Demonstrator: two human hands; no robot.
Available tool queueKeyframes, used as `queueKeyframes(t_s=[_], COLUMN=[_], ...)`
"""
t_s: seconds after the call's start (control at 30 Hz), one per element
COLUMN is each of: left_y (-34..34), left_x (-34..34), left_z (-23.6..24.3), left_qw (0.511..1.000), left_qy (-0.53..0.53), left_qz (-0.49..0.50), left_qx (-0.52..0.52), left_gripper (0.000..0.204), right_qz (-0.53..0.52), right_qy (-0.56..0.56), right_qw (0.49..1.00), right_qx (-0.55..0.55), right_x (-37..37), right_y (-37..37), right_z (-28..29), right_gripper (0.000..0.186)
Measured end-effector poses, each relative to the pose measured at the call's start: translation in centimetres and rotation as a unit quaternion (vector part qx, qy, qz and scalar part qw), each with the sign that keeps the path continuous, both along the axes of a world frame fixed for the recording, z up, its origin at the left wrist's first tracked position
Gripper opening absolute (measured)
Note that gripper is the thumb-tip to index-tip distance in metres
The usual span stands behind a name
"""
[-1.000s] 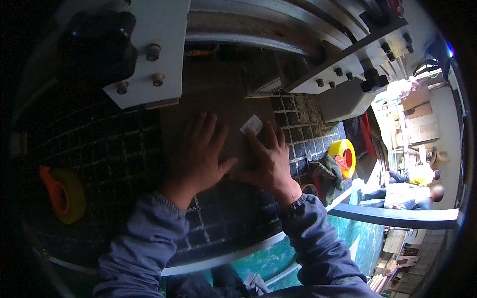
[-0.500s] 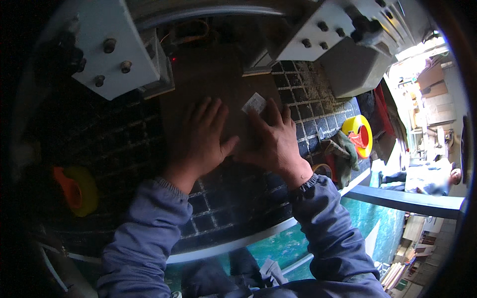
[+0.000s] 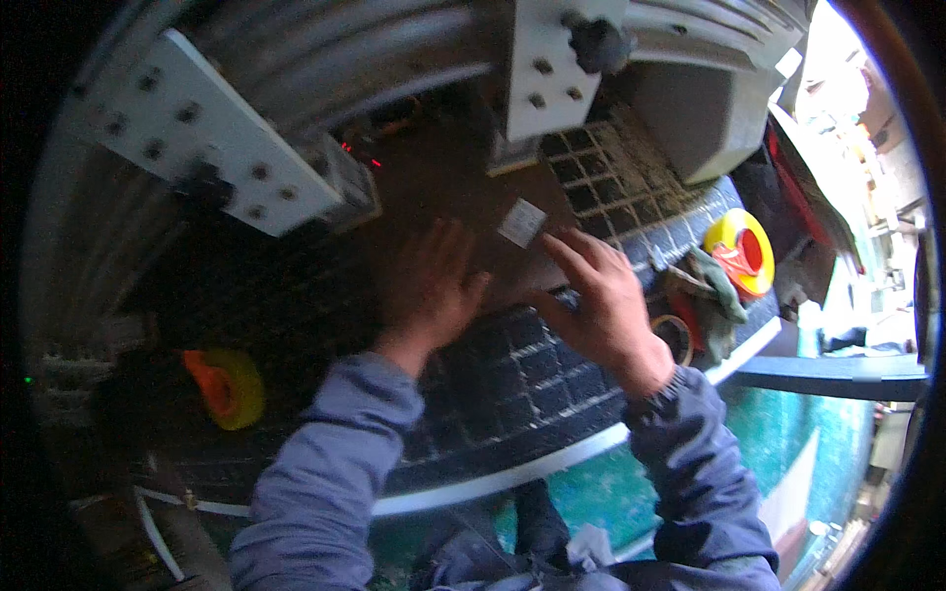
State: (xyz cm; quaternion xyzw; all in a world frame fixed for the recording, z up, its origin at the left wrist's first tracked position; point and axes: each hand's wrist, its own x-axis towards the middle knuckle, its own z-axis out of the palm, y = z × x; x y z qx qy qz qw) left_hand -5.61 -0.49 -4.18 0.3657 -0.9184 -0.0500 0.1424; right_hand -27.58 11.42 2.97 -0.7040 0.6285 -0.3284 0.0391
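You're totally in a workshop: a big machine (image 3: pixel 414 94) with bolted metal plates (image 3: pixel 222 138) and a chunky black knob (image 3: pixel 599 44), tan dust (image 3: pixel 645 158) over your gridded black worktop (image 3: pixel 527 369), tape rolls (image 3: pixel 727 234) sitting around too.

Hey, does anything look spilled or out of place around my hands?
Yes: pale dust, perhaps sawdust, lies scattered on the black gridded table beside the grey box, beyond your right hand, dulling the grid there. A crumpled cloth also sits untidily by the yellow tape roll.
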Motion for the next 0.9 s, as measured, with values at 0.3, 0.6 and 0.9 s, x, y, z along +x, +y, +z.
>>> queueKeyframes(t_s=[0.3, 0.6, 0.9], left_y=[-1.2, -1.4, -0.8], left_x=[0.0, -0.4, 0.1], left_z=[-0.4, -0.8, -0.4], left_qw=[0.994, 0.987, 0.997], left_qy=[0.092, 0.12, 0.065], left_qz=[-0.037, -0.046, -0.028], left_qx=[0.037, 0.096, 0.023], left_gripper=[0.062, 0.06, 0.062], right_qz=[0.098, 0.183, 0.218], right_qy=[-0.083, -0.032, 0.18], right_qw=[0.942, 0.89, 0.91], right_qx=[-0.309, -0.417, -0.302], right_x=[2.4, 9.0, 14.6], right_y=[-1.9, -11.9, -23.7], right_z=[11.8, 21.7, 25.4], right_gripper=[0.043, 0.028, 0.015])
